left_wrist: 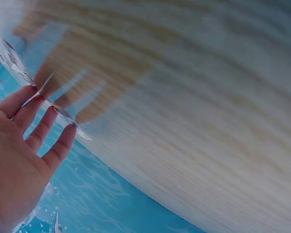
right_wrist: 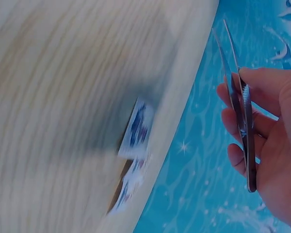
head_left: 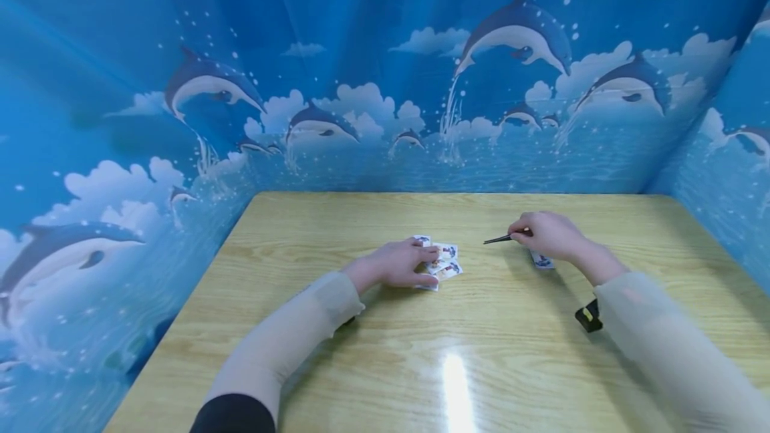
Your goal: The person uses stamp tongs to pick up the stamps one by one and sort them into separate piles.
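My left hand (head_left: 402, 264) rests on a loose group of small printed paper cards (head_left: 448, 270) near the table's middle. In the left wrist view its spread fingers (left_wrist: 60, 148) touch the cards' edges, and part of the group is hidden beneath the hand. To the right, my right hand (head_left: 552, 236) pinches a pair of metal tweezers (right_wrist: 245, 109) between thumb and fingers. The two tips stand slightly apart with nothing between them, pointing left toward the cards. Below this hand lie a few more printed cards (right_wrist: 138, 128), mostly covered by it in the head view.
The wood-grain table (head_left: 385, 339) carries a bright light reflection near its front. A blue curtain (head_left: 373, 72) printed with dolphins and clouds runs along the back and both sides. A black wrist device (head_left: 589, 316) hangs under the right sleeve.
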Available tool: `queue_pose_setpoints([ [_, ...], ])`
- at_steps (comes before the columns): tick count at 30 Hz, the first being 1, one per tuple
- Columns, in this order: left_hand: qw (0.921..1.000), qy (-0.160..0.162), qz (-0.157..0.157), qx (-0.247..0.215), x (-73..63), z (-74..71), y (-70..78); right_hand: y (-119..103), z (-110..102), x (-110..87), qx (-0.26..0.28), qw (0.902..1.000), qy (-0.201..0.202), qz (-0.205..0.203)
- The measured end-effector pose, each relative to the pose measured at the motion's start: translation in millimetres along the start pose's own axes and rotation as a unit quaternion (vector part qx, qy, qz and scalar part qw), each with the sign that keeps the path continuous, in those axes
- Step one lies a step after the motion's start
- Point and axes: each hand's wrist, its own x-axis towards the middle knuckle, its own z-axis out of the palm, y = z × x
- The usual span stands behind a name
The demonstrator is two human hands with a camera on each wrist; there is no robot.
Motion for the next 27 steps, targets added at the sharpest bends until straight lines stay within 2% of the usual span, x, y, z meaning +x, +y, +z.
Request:
queue_pose_setpoints([
  [11, 0.9999, -0.006, -0.001, 0.014, 0.2, 1.4, -1.3, -21.2, 19.0, 22.0, 0.014, 0.9995, -0.025, -0.015],
  [27, 0.9999, -0.004, -0.008, 0.015, -0.2, 1.0, -0.5, -34.4, 29.7, 30.7, 0.022, 0.9992, -0.031, -0.015],
])
